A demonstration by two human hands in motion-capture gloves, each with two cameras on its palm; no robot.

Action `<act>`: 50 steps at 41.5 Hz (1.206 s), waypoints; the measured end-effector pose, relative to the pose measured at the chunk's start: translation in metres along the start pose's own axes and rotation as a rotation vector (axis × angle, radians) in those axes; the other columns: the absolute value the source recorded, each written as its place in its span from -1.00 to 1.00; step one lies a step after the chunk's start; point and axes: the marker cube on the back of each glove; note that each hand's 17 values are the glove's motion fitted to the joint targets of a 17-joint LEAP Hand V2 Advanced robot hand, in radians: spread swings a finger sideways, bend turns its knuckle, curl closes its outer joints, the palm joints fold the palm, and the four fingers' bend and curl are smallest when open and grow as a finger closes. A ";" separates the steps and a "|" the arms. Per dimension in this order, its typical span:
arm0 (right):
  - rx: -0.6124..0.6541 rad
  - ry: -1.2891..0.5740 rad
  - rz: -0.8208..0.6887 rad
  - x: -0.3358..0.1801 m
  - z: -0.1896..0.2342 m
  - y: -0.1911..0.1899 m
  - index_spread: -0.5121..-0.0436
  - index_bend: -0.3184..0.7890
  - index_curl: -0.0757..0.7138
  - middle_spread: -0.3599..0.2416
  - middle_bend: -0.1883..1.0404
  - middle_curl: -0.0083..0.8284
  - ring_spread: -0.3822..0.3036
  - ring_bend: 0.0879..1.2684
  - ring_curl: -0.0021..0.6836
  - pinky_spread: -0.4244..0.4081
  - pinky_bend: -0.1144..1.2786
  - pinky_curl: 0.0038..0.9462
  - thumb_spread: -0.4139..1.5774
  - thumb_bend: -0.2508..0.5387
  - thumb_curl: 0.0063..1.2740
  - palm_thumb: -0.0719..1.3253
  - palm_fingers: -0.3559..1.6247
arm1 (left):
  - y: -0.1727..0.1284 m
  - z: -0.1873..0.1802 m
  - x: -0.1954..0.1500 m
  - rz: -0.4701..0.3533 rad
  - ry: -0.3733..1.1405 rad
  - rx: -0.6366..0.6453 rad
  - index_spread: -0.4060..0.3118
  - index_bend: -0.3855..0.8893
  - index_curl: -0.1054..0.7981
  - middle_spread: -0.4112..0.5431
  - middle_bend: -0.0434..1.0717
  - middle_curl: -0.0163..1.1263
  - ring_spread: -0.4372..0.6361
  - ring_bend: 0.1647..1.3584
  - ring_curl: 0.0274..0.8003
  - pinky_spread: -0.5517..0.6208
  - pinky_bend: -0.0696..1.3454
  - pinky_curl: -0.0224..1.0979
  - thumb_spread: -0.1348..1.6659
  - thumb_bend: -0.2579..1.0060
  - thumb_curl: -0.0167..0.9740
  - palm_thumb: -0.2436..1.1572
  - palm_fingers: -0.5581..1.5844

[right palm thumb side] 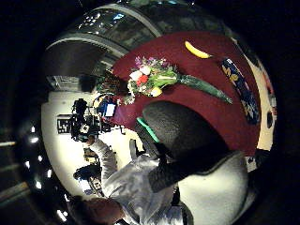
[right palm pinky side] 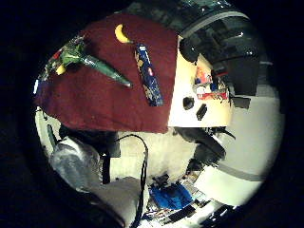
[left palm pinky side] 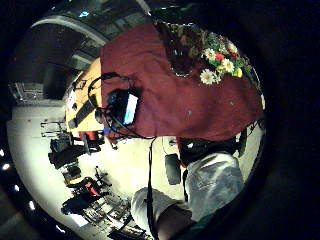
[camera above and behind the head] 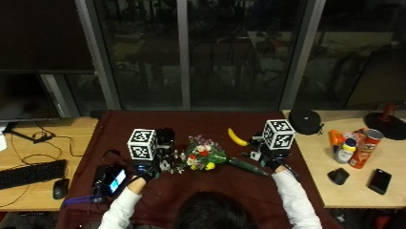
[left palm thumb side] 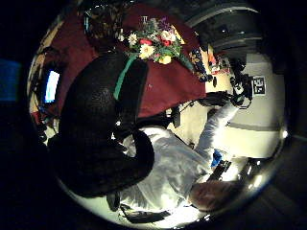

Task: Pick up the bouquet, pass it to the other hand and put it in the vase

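The bouquet (camera above and behind the head: 204, 157) of white, red and yellow flowers lies on the dark red cloth (camera above and behind the head: 126, 129), its green wrapped stem pointing toward my right hand (camera above and behind the head: 271, 161). That hand hovers at the stem's end with fingers relaxed, holding nothing; its palm views show the bouquet (right palm thumb side: 150, 79) (right palm pinky side: 76, 56) lying free on the cloth. My left hand (camera above and behind the head: 147, 171) hovers just left of the flowers (left palm thumb side: 153, 44), glove fingers (left palm thumb side: 100, 124) loosely bent and empty. A dark patterned vase (camera above and behind the head: 166, 136) (left palm pinky side: 182, 50) stands upright behind the left hand, close to the flower heads (left palm pinky side: 220, 62).
A banana (camera above and behind the head: 237, 137) lies behind the stem, and a long blue patterned packet (right palm pinky side: 148, 73) lies near the cloth's right edge. A screen device with cables (camera above and behind the head: 113, 180) sits at the cloth's left. Cans (camera above and behind the head: 365, 148), a mouse (camera above and behind the head: 338, 175) and a phone (camera above and behind the head: 380, 180) occupy the right table.
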 end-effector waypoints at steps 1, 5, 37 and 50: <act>0.001 0.000 0.000 0.000 0.000 0.000 0.58 -0.27 -0.77 0.27 -0.34 -0.86 0.21 -0.53 -0.80 0.26 -0.29 -0.83 -0.16 -0.01 -0.92 -0.56 -0.31 | 0.000 0.000 0.000 0.000 0.000 -0.001 0.14 -0.61 -0.88 0.18 -0.65 -0.94 0.09 -0.36 -0.80 0.19 -0.23 -0.77 -0.35 -0.42 -0.89 -0.40 -0.34; -0.001 -0.008 -0.002 0.002 -0.002 0.001 0.32 -0.24 -0.66 0.30 -0.34 -0.75 0.25 -0.44 -0.62 0.37 -0.22 -0.68 0.09 0.00 -0.87 -0.51 -0.33 | 0.003 -0.001 0.001 0.014 0.005 -0.009 0.15 -0.52 -0.84 0.34 -0.57 -0.85 0.22 -0.14 -0.59 0.31 -0.08 -0.64 -0.05 -0.41 -0.82 -0.37 -0.42; -0.305 -0.260 0.114 0.067 0.108 -0.084 0.14 -0.26 -0.48 0.07 -0.29 -0.28 0.10 -0.20 -0.16 0.52 0.02 -0.31 0.46 -0.25 -0.52 -0.12 -0.34 | 0.037 0.003 0.062 0.273 -0.053 0.180 0.12 -0.26 -0.70 0.46 -0.34 -0.52 0.33 0.17 -0.35 0.40 0.11 -0.41 0.50 -0.60 -0.52 -0.33 -0.49; -0.276 -0.246 0.212 0.057 0.166 -0.083 0.06 -0.25 -0.45 0.04 -0.31 -0.20 0.17 -0.20 -0.11 0.53 0.05 -0.28 0.46 -0.38 -0.44 0.00 -0.38 | 0.036 0.005 0.053 0.234 -0.082 0.129 0.10 -0.26 -0.63 0.40 -0.35 -0.47 0.29 0.16 -0.34 0.36 0.10 -0.39 0.49 -0.64 -0.49 -0.39 -0.48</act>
